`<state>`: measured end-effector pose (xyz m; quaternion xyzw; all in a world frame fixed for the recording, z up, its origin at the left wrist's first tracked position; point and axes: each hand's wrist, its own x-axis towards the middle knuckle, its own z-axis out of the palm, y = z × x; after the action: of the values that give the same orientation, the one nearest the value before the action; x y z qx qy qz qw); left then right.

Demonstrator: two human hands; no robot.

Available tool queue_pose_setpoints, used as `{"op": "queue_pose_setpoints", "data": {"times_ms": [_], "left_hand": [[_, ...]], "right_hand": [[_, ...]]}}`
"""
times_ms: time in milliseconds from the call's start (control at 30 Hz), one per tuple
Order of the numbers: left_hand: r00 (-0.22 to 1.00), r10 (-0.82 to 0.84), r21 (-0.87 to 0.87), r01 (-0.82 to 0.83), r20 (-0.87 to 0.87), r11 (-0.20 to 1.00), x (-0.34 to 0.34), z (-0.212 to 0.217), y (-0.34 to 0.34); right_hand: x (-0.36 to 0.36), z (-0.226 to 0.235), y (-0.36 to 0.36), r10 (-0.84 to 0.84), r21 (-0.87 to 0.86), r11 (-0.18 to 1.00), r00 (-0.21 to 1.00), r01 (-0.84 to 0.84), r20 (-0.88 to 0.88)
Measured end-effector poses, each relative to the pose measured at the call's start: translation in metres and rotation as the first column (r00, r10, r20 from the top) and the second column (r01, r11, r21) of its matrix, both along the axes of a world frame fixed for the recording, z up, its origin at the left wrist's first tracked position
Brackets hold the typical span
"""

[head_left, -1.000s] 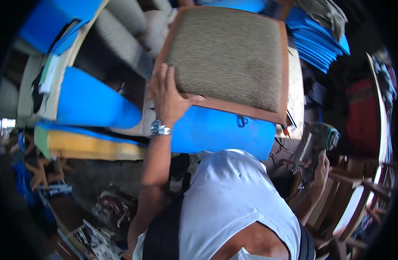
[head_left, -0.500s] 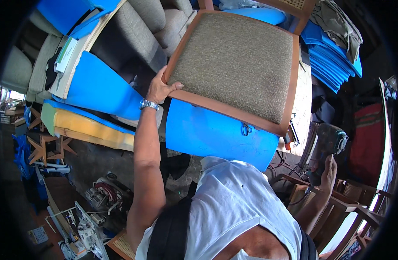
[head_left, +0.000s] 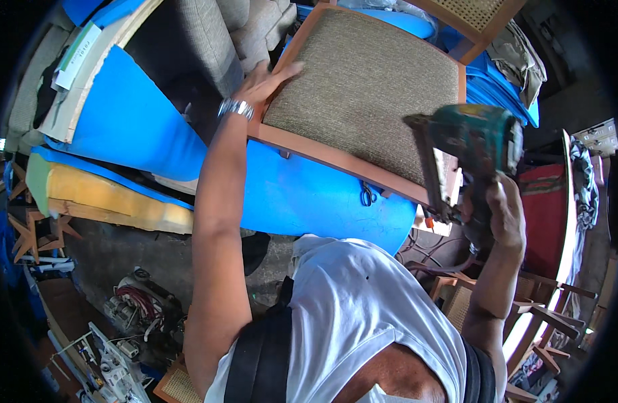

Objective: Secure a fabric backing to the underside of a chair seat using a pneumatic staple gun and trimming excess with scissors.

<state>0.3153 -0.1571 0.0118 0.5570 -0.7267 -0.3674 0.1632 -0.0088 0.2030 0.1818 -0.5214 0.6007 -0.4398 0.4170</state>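
A wooden chair (head_left: 362, 94) with a grey-brown upholstered seat lies across a blue-covered work surface (head_left: 309, 195). My left hand (head_left: 260, 86), slightly blurred, rests on the left edge of its frame. The fingers are apart and the thumb side reaches over the fabric; some fingertips are hidden. My right hand (head_left: 505, 211) is closed round the handle of a green and black pneumatic nail gun (head_left: 473, 141). The tool stands at the chair's near right corner, its long magazine overlapping the seat edge; contact cannot be made out.
Black-handled scissors (head_left: 368, 194) lie on the blue surface near the chair's front rail. Cane-seated chair frames (head_left: 457, 309) and a hose (head_left: 423, 265) are at lower right. Yellow foam (head_left: 120, 201) and blue sheets (head_left: 134, 114) fill the left side. A machine (head_left: 141, 305) stands on the floor.
My right hand has raised the nail gun from the far right, inward to the chair's corner. My left hand has slid farther up the frame's left edge. The view has shifted.
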Motion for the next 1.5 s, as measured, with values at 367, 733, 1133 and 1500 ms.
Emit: {"op": "queue_pose_setpoints", "data": {"times_ms": [367, 733, 1133, 1500], "left_hand": [[0.928, -0.292, -0.159, 0.260, -0.231, 0.952, 0.021, -0.054, -0.051], [0.935, -0.299, -0.263, 0.244, -0.194, 0.933, 0.032, -0.048, -0.058], [0.817, -0.563, -0.154, 0.545, -0.126, 0.824, 0.032, -0.092, -0.081], [0.934, -0.341, -0.374, 0.280, -0.106, 0.884, 0.028, -0.070, -0.068]], "right_hand": [[0.144, -0.021, -0.171, 0.312, 0.256, 0.926, 0.943, -0.276, -0.114], [0.165, -0.031, -0.212, 0.347, 0.410, 0.869, 0.932, -0.276, -0.107], [0.175, -0.012, -0.234, 0.487, 0.438, 0.839, 0.805, -0.324, -0.338], [0.171, -0.014, -0.248, 0.486, 0.532, 0.790, 0.841, -0.305, -0.239]]}}
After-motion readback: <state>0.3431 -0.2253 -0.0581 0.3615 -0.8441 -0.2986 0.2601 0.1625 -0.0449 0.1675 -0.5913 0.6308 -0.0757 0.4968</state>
